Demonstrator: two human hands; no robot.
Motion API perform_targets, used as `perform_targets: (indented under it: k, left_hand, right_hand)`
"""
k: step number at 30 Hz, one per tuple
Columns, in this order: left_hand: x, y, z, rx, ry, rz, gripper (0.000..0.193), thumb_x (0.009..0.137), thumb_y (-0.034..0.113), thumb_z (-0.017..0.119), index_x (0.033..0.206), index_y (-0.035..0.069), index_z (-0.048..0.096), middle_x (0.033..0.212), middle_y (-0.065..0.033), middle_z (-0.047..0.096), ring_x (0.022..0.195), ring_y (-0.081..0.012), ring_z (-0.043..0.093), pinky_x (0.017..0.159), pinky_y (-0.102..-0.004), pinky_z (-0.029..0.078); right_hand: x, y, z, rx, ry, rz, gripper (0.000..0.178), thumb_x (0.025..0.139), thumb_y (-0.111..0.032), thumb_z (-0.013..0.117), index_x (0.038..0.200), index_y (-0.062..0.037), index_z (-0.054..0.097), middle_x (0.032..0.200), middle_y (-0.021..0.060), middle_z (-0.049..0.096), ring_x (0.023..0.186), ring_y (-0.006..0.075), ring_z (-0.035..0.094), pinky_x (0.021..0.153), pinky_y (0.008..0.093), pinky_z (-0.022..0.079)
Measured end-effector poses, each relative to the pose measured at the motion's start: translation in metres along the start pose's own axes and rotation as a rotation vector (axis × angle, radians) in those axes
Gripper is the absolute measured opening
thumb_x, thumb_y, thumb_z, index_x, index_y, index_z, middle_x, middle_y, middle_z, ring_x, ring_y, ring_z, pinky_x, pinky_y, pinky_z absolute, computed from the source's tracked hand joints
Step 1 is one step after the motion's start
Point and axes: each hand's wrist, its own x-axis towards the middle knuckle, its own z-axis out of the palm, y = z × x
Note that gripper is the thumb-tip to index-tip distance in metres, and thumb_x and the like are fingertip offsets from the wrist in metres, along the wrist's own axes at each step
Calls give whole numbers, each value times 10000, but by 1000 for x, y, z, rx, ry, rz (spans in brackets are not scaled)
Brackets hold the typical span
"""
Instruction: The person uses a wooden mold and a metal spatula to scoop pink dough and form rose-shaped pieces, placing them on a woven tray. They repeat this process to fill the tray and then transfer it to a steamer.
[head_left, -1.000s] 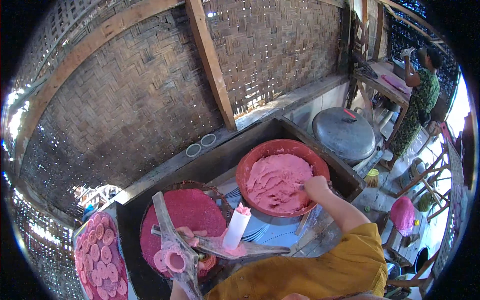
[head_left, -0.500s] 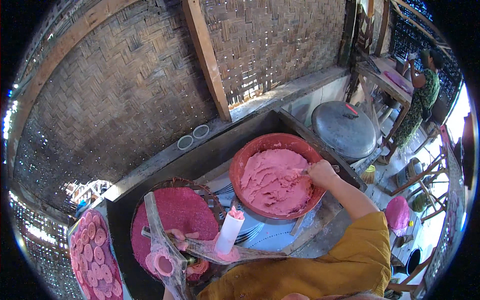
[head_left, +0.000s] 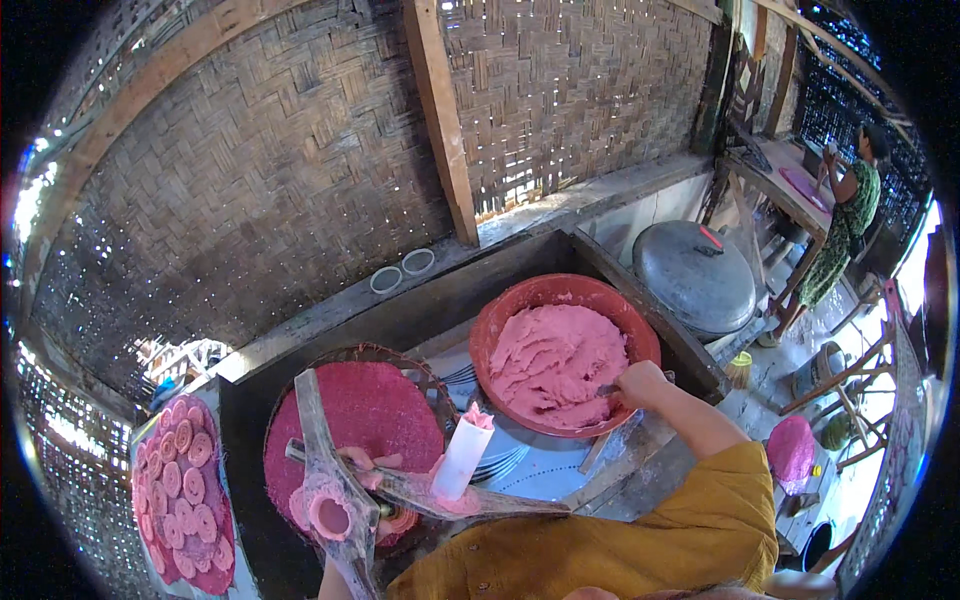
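My right hand (head_left: pixel 642 386) grips a metal spoon-like utensil (head_left: pixel 608 390), its tip in the pink dough (head_left: pixel 550 355). The dough fills much of a red-brown plastic basin (head_left: pixel 642 330). My left hand (head_left: pixel 368 464) is low at the left, under a wooden press frame (head_left: pixel 318 425) that hides most of it; its visible fingers are curled, and what they hold is hidden. On the frame stand a white cylinder (head_left: pixel 462 460) topped with pink dough and a pink-smeared cup-like opening (head_left: pixel 329 517). Behind it lies a round woven tray (head_left: pixel 355 352) with a pink mesh cloth (head_left: pixel 370 405).
At far left, a pink-covered tray (head_left: pixel 222 500) carries several coiled pink pieces (head_left: pixel 172 480). A lidded metal pot (head_left: pixel 695 280) stands beyond the basin. Two small rings (head_left: pixel 418 262) rest on the ledge. A person in green (head_left: pixel 850 220) stands at a far-right table (head_left: pixel 775 165).
My right hand and the utensil have moved down toward the basin's near right side, reshaping the dough. The whole view has shifted slightly. My left hand stays under the press frame.
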Motion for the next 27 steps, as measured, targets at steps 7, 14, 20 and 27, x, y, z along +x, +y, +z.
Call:
perform_targets:
  k: [7, 14, 20, 27]
  left_hand:
    - [12, 13, 19, -51, 77, -35, 323, 602, 11, 706, 862, 54, 519, 886, -51, 490, 809, -178, 556, 626, -270, 487]
    - [38, -44, 33, 65, -16, -24, 232, 777, 219, 560, 922, 47, 504, 798, -74, 559, 750, -183, 559, 683, -343, 478]
    - [47, -55, 76, 426, -168, -110, 602, 570, 350, 712, 1031, 25, 501, 986, -197, 547, 893, -337, 553, 767, -371, 445]
    - [37, 11, 79, 860, -426, 27, 471, 637, 347, 644, 1039, 121, 549, 1020, -158, 539, 892, -332, 546, 769, -372, 450]
  right_hand:
    - [-37, 34, -29, 314, -84, -21, 433, 705, -488, 578, 805, -73, 651, 688, 101, 606, 618, 234, 584, 544, 350, 443]
    - [-91, 18, -93, 1450, -238, -167, 316, 811, -355, 554, 686, -69, 505, 552, -47, 389, 457, 44, 319, 407, 194, 233]
    - [-114, -20, -124, 1432, -314, -504, 372, 851, -374, 475, 653, -60, 453, 609, 7, 423, 557, 97, 381, 489, 241, 304]
    - [-168, -53, -230, 117, 378, -484, 408, 761, -377, 538, 1025, -70, 587, 775, 73, 615, 695, 253, 594, 628, 338, 448]
